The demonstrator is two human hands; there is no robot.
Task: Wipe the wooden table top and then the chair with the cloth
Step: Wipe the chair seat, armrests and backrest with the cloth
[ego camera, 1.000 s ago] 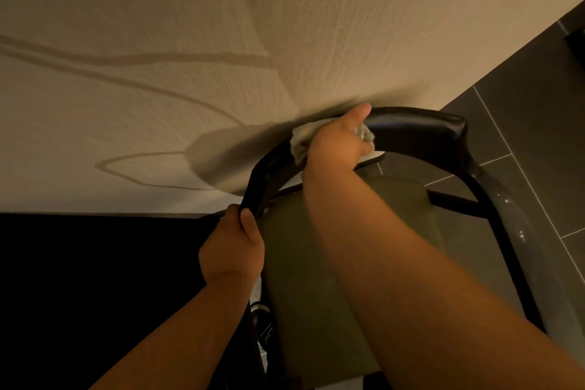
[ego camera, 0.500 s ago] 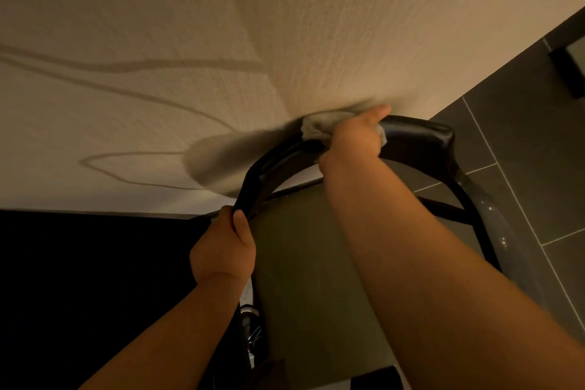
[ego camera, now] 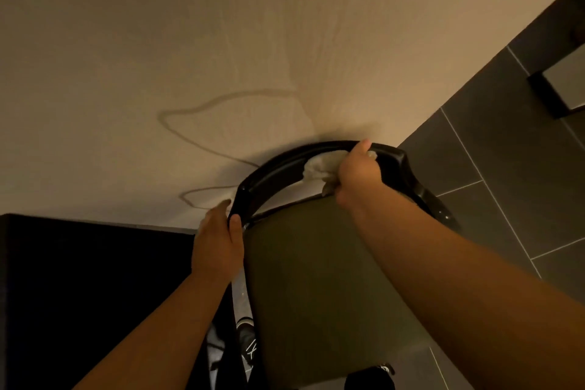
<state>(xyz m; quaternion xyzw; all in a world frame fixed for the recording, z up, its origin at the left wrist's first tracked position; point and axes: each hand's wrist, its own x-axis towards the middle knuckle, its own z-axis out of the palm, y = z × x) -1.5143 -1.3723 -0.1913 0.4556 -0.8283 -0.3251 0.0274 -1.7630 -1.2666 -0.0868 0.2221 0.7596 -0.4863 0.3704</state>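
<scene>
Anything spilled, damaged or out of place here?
Only thin dark looping lines on the table top near the chair's back rail, probably drying wipe marks, not a spill. The right hand holds the cloth on the rail; left hand grips its end.

Off-white cloth (ego camera: pixel 316 165) at the fingers (ego camera: pixel 361 147) of the right hand (ego camera: pixel 359 174). Gloss black chair rail (ego camera: pixel 275 168) beneath those fingers; olive green seat (ego camera: pixel 316 279) nearer than them. Beyond them, pale beige surface (ego camera: pixel 158 41), fine grain, faint curved streaks. Dark grey floor tiles (ego camera: pixel 490 152), light grout lines.

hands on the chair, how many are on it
2. The left hand grips the left end of the black curved chair backrest; the right hand holds a pale crumpled cloth against its top rail.
</scene>
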